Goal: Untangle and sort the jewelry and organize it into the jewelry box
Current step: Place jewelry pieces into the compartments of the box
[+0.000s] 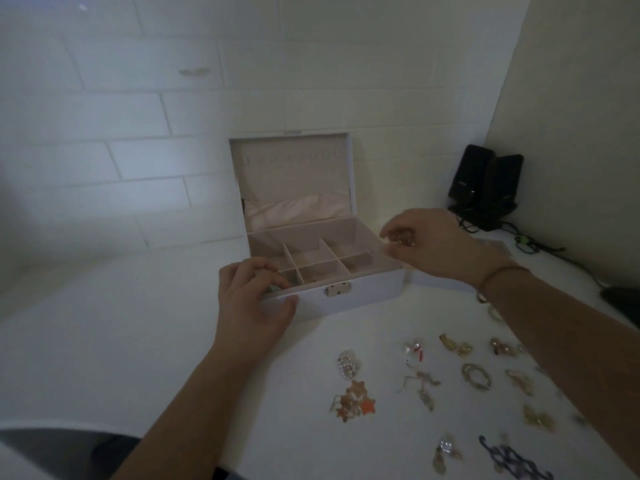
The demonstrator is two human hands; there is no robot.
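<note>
Centrally, a white tabletop (138, 341) is seen, backed by a white block wall (121, 133). A pale lilac hinged jewelry box (349, 301) with a small metal clasp is stood open on it, its pink-lined lid upright against the wall and its tray split into compartments by dividers. The box's front left corner is held by the left hand (254, 296), thumb pressed on the front face and fingers curled over the rim into the nearest left compartment. Above the box's right edge, a small gold-coloured jewelry piece (401, 239) is pinched by the right hand (429, 244). Behind and right of the box, two black speakers (485, 185) are stood with trailing cables. In front and to the right of the box, loose jewelry pieces (450, 382) are spread apart: a pearl cluster (348, 363), orange star charms (356, 398) and a dark blue chain (512, 460).
</note>
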